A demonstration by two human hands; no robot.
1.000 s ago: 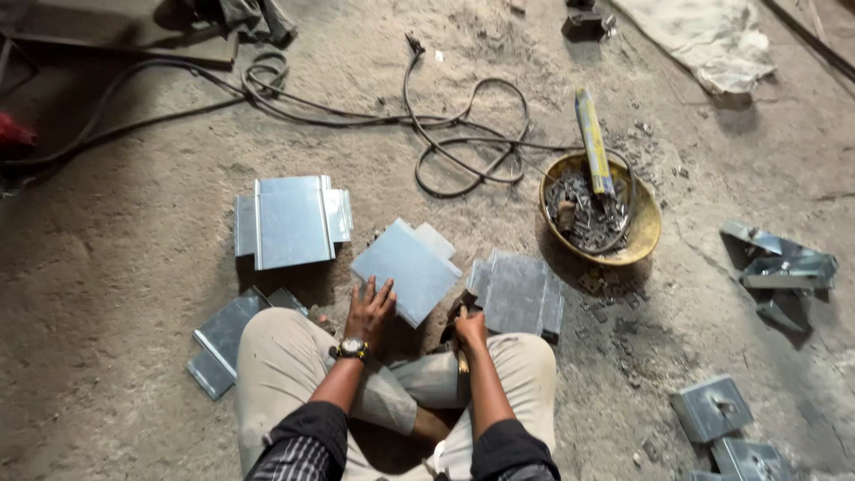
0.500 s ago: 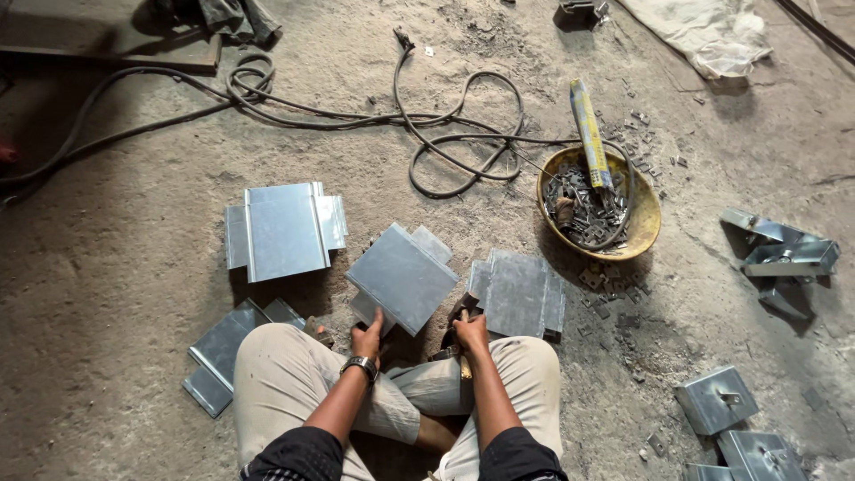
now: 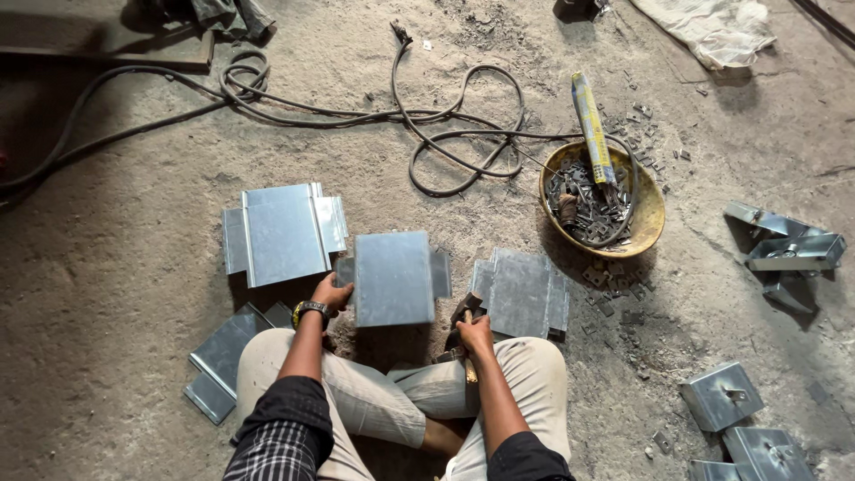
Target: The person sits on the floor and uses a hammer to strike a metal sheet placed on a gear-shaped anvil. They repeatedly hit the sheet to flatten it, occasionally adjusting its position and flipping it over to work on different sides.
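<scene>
The folded metal sheet (image 3: 394, 278) sits on the floor right in front of the crossed legs, flat face up, small tabs out at both sides. The left hand (image 3: 331, 292) has its grip pinched on the sheet's left edge. The right hand (image 3: 476, 333) is fisted around a hammer (image 3: 465, 313), head just off the sheet's lower right corner. To the right, a stack of like sheets (image 3: 524, 292) lies just beside the hammer; to the left, another stack (image 3: 283, 230) sits close, more sheets (image 3: 223, 361) tucked by the left knee. Farther out, a yellow bowl (image 3: 648, 209) of small metal bits with a yellow-blue tube (image 3: 593, 127) leaning in it, a looped black cable (image 3: 454, 134) beyond, and metal boxes (image 3: 723, 395) well off right.
</scene>
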